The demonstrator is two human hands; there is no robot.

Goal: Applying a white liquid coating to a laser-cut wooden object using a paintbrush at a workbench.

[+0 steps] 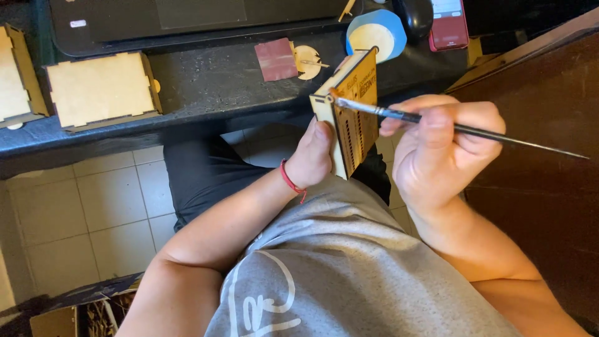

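My left hand point(312, 156) grips a small laser-cut wooden box point(352, 112) from below and holds it tilted in front of my chest. A thin paintbrush point(437, 123) with a dark handle is pinched in my right hand point(440, 153). The brush's bristle tip touches the box's upper left corner. A red string bracelet sits on my left wrist.
On the dark desk point(212, 81) lie a flat wooden box point(100, 90), another wooden box point(15, 75) at far left, a reddish sandpaper square point(276, 59), a round wooden piece point(307, 61), a blue tape roll point(375, 34), a mouse point(415, 15), a phone point(448, 24) and a laptop point(187, 19). Tiled floor point(75, 206) lies below; a brown wooden surface point(543, 156) stands right.
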